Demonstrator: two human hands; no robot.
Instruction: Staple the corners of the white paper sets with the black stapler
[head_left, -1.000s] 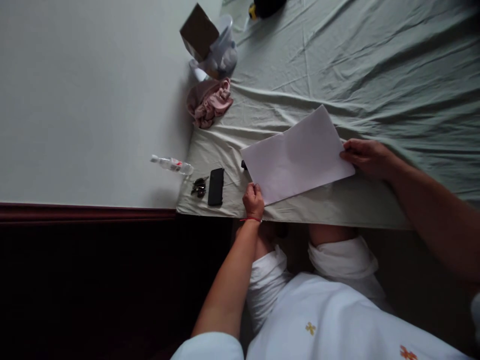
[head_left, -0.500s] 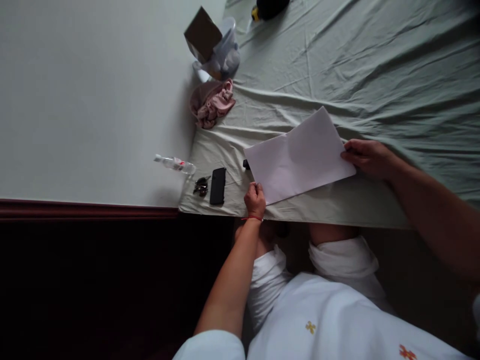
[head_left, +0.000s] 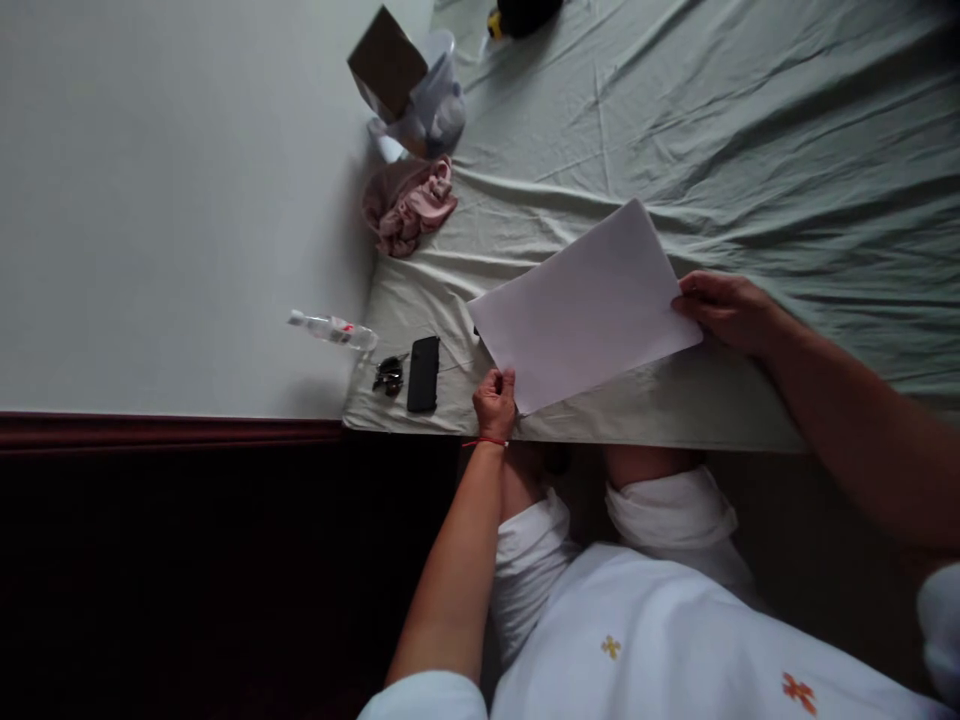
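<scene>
A white sheet of paper (head_left: 581,305) is stretched between my two hands above the green bed sheet (head_left: 540,215). My left hand (head_left: 495,403), with a red string at the wrist, pinches the paper's near left corner. At the right short edge, my right hand (head_left: 724,310) grips the paper between thumb and fingers. The sheet looks flat and tilts up toward the right. A small dark object (head_left: 476,331) shows partly from under the paper's left edge; the rest of it is hidden.
Left of my left hand lie a black phone (head_left: 424,374) and a bunch of keys (head_left: 389,375). A plastic bottle (head_left: 334,329) is by the wall. Farther back are a pink cloth (head_left: 411,205), a bin (head_left: 442,105) with a cardboard box (head_left: 387,65), and a black-and-yellow object (head_left: 525,15).
The crease across the paper's middle has flattened out, and its far edge is now straight. Everything in view has shifted slightly left. Both hands keep their hold.
</scene>
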